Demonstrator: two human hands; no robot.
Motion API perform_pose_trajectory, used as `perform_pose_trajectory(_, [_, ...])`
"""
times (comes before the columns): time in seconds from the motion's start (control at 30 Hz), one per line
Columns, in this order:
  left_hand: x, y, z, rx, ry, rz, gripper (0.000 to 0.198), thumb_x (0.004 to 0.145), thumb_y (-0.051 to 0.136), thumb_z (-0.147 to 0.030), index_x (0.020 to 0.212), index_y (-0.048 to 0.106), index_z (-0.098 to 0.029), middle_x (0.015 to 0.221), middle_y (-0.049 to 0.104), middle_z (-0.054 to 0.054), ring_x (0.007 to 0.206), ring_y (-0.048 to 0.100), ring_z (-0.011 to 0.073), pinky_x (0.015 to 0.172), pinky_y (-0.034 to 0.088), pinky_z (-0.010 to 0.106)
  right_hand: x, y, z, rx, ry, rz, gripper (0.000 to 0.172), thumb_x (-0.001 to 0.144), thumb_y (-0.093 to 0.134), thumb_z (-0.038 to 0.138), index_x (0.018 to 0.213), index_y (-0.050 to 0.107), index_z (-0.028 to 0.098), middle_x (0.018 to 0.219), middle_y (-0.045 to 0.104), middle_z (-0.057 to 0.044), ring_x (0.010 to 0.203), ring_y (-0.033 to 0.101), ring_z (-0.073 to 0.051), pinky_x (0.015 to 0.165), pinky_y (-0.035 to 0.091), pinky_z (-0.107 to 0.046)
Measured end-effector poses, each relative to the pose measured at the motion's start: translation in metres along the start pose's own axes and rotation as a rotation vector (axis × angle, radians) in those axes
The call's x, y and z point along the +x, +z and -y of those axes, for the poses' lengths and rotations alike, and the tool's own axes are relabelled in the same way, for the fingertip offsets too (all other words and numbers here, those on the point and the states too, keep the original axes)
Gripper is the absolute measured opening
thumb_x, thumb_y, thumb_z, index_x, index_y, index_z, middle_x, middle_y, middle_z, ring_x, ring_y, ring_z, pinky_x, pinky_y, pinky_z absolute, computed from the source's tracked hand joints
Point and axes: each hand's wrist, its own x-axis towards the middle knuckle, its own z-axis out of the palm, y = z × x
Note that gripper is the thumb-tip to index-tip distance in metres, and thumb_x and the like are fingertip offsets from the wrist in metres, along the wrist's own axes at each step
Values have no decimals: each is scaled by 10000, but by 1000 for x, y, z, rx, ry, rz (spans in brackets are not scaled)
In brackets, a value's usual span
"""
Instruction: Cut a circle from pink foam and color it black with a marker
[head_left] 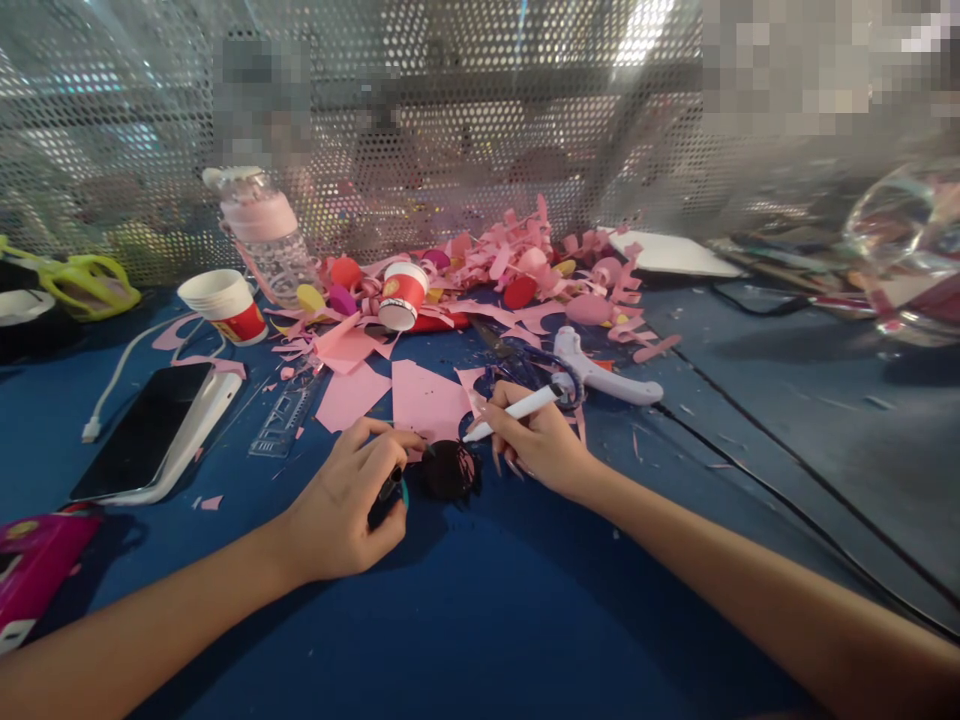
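Note:
My right hand (536, 440) grips a white marker (534, 402) with a black end. Its tip points down and left, at the edge of a dark, roughly round black piece (448, 470) with ragged strands on its right side. On the left, my left hand (351, 495) is curled round a small black object (388, 497) with a teal edge, mostly hidden by the fingers. Its index fingertip reaches the near edge of a pink paper sheet (427, 398), just above the black piece. Behind my right hand lie dark-handled scissors (517, 362).
A white glue gun (600, 375) with a black cord lies right of the scissors. Pink paper scraps (517, 255) are heaped behind, near paper cups (225, 305) and a clear bottle (259, 235). A phone (146, 430) and clear ruler (281, 420) lie left. Perforated metal (480, 110) stands behind.

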Motion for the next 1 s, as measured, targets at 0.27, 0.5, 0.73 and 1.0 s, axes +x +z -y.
perform_pose_trajectory(0.27, [0, 0, 0, -3, 3, -3, 255, 710, 483, -58, 860, 347, -213, 1126, 557, 93, 1016, 438, 245, 830, 415, 424, -1, -1, 1, 37, -4, 16, 351, 826, 535, 462, 645, 393, 197, 438, 455, 88, 273, 356, -22, 266, 258, -148])
perform_pose_trajectory(0.5, [-1, 1, 1, -14, 6, -8, 265, 704, 482, -50, 861, 340, -209, 1116, 551, 85, 1016, 418, 241, 833, 407, 418, -1, -1, 3, 10, 50, 61, 366, 831, 522, 449, 604, 382, 198, 387, 434, 87, 261, 369, -34, 251, 243, -144])
perform_pose_trajectory(0.73, [0, 1, 1, -16, 14, -15, 260, 707, 476, -48, 862, 339, -205, 1106, 546, 82, 1009, 408, 235, 844, 398, 415, 0, -2, 2, 8, 31, 79, 372, 829, 529, 431, 587, 371, 198, 370, 448, 83, 250, 373, -33, 243, 237, -140])
perform_pose_trajectory(1.0, [0, -1, 1, -24, 28, -2, 248, 729, 517, -109, 888, 353, -206, 1107, 535, 85, 996, 405, 236, 822, 405, 402, -1, 0, 3, 20, 1, 67, 406, 815, 544, 465, 567, 365, 198, 364, 417, 92, 246, 353, -26, 232, 229, -138])
